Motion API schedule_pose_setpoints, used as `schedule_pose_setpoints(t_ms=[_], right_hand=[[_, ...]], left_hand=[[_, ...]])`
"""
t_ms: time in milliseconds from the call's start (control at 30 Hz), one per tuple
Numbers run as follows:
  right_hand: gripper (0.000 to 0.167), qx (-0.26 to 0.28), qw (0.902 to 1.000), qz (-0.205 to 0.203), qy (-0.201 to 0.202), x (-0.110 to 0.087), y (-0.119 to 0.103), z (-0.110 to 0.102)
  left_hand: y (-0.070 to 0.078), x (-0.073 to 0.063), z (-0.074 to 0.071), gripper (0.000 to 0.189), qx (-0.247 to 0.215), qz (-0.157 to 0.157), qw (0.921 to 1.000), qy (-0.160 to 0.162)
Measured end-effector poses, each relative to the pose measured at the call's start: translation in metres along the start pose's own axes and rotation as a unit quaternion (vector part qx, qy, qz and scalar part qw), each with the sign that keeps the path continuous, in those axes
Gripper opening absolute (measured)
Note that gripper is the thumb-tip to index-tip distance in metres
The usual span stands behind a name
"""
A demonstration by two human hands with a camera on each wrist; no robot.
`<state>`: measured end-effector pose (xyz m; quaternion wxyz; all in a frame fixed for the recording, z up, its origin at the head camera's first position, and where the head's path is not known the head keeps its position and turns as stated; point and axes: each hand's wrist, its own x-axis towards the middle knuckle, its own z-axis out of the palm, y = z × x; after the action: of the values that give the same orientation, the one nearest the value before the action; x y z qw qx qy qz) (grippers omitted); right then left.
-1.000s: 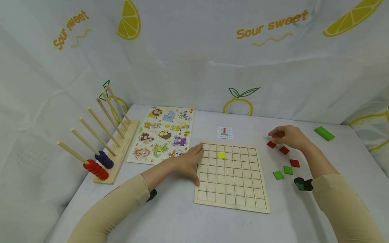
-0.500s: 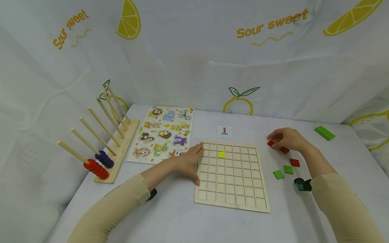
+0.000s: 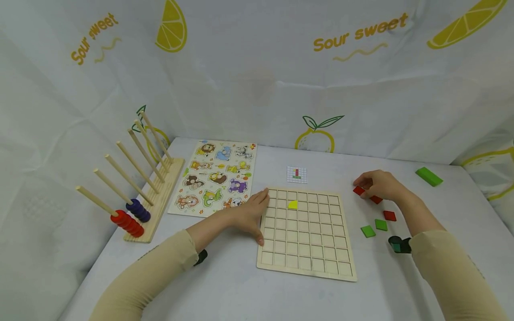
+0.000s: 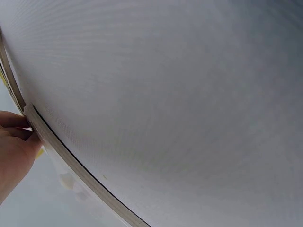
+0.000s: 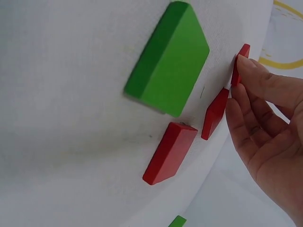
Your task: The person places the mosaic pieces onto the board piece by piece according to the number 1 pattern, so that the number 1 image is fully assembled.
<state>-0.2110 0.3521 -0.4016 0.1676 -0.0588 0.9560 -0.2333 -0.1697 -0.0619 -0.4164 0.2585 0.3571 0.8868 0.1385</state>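
Observation:
My left hand lies spread along the left edge of a wooden grid board, fingers toward the far corner and thumb lower down. In the left wrist view, the left fingers touch the board's edge. One yellow piece with a rounded corner sits in a cell of the board. To the right of the board, my right hand pinches a red square tile with thumb and fingers, low at the table. A second red tile lies right beside the fingertips, and a third red tile lies nearer me.
Two green tiles lie by the board's right edge; a green block stands further back right. Behind the board lies a small printed grid card. At left are an animal puzzle board and a peg stand with red and blue rings.
My right hand has lowered slightly, and its thumb and fingers have closed on the farthest red tile. The left hand has stayed at the board's edge.

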Motion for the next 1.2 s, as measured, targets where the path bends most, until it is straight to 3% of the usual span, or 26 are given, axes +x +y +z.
schedule_pose_setpoints(t_ms=[533,800,1200], right_hand=[[0.033,-0.009,0.9998,-0.011,0.012,0.001,-0.004,-0.001],[0.022,-0.017,0.9994,-0.02,0.024,-0.001,-0.008,-0.002],[0.021,-0.006,0.9977,-0.05,0.045,-0.002,-0.032,0.003]], left_hand=[[0.0,-0.001,0.0,0.139,-0.007,-0.005,1.0,0.001],[0.001,-0.002,0.0,0.138,-0.005,-0.007,1.0,0.003],[-0.002,0.001,0.002,0.137,0.005,-0.001,1.0,0.003]])
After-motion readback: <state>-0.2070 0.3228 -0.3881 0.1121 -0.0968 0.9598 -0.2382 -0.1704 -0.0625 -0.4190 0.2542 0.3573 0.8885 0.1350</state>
